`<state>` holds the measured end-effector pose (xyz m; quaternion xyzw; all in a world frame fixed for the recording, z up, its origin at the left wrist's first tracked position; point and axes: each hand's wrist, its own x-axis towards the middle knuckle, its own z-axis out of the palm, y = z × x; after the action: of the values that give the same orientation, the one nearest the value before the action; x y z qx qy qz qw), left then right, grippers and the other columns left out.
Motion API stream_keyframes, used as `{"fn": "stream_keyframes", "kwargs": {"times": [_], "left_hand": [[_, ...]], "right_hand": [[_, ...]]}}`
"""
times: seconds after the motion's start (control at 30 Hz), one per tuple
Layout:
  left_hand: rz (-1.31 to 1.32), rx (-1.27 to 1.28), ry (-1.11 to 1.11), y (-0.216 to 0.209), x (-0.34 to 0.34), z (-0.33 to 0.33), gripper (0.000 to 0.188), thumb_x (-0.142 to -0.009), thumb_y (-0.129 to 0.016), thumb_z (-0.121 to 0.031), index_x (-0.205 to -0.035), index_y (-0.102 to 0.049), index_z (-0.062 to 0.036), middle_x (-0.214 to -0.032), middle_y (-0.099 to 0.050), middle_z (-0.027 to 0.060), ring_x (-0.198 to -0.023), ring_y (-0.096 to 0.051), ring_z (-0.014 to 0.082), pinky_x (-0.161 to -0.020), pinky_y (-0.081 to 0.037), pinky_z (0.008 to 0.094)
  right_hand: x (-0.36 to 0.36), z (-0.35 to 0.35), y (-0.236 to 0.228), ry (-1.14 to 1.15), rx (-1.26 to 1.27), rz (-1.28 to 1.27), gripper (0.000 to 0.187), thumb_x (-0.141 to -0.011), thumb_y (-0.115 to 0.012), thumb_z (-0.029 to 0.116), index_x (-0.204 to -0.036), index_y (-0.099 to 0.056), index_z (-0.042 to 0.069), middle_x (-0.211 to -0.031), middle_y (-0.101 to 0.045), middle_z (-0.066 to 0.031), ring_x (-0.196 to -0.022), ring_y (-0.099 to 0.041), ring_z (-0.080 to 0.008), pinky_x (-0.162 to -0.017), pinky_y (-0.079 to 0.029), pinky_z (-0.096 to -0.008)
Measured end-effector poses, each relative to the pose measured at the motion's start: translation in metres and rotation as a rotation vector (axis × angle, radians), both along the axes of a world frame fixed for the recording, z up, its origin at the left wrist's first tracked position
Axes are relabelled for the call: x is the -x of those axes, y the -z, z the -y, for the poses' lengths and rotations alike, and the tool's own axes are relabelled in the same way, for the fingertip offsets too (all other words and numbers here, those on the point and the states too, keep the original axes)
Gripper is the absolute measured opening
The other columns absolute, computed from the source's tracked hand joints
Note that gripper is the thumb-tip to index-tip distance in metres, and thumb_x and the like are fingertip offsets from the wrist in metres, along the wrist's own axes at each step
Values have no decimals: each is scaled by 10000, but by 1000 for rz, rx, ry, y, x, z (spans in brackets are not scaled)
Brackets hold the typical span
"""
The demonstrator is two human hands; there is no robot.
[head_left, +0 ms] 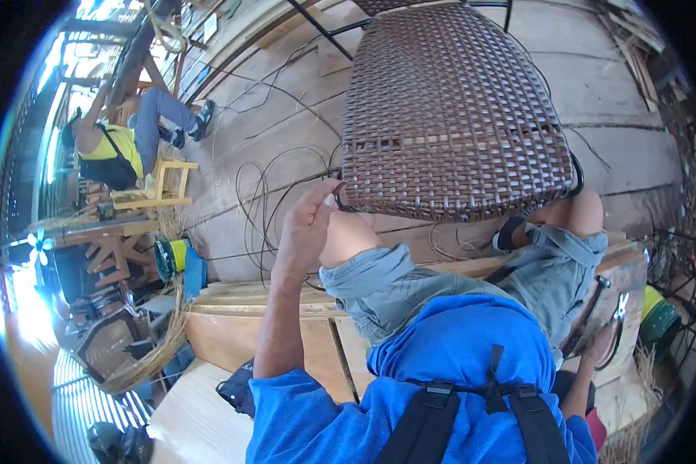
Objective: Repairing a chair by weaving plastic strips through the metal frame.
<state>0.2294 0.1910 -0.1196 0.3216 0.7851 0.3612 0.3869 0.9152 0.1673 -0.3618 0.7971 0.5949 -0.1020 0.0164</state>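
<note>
A brown woven chair seat [448, 116] stands in front of me between my knees, its near edge toward me. At its near left corner my left hand [311, 220] pinches a strand [341, 191] of the dark brown weaving material between thumb and fingertips. Low on the right, my right hand [598, 346] is closed around the dark handles of metal-jawed pliers [620, 306], just above the wooden bench; part of its fingers is hidden. Beside it lies a dark hammer [589, 309]. A row of gaps crosses the weave near the seat's front.
Loose dark strands [259, 197] coil over the plank floor left of the chair. I sit on a wooden bench [240, 325]. Green-and-yellow containers [170, 257] stand on either side. Another person [131, 143] works at the upper left, near a small wooden stool [166, 184].
</note>
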Motion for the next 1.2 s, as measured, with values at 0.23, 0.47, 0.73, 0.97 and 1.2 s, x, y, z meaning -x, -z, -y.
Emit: {"fn": "stream_keyframes", "kwargs": {"times": [0.23,0.47,0.73,0.97,1.2], "left_hand": [[-412,-4,198,-7,34,-19,251,-873,-480,-135,-1076,-561,-11,-923,-619,106,-846,-570,149,-792,-427,277],[-816,-70,358,-3,39,-47,191,-828,-503,-137,-998,-587,-112,-886,-570,114,-787,-578,318,-680,-461,408],[-865,-75,466,6,51,-67,141,-801,-518,-151,-891,-594,-74,-872,-591,103,-790,-584,315,-659,-463,418],[-824,-8,554,7,57,-77,178,-798,-481,-163,-881,-605,-65,-870,-585,131,-830,-567,342,-694,-447,439],[-718,-12,585,18,66,-83,208,-785,-492,-176,-888,-624,-53,-883,-593,154,-849,-564,347,-735,-441,436]], "right_hand": [[126,-151,-139,-21,-394,-716,345,-908,-442,264,-1041,-509,-47,-760,-513,-72,-712,-472,-182,-657,-394,-304],[408,-233,-246,-795,336,-711,275,-888,-474,225,-796,-535,-27,-628,-521,-99,-569,-515,-177,-536,-416,-316],[581,-232,-245,-1419,235,-97,298,-852,-468,238,-760,-603,-12,-759,-605,-195,-779,-593,-355,-713,-464,-420],[610,-225,-238,-1522,174,97,194,-762,-515,149,-728,-628,-5,-737,-615,-205,-742,-619,-344,-646,-496,-412],[614,-234,-224,-1507,305,-10,258,-794,-539,214,-815,-622,-29,-771,-606,-220,-762,-602,-364,-657,-479,-415]]}}
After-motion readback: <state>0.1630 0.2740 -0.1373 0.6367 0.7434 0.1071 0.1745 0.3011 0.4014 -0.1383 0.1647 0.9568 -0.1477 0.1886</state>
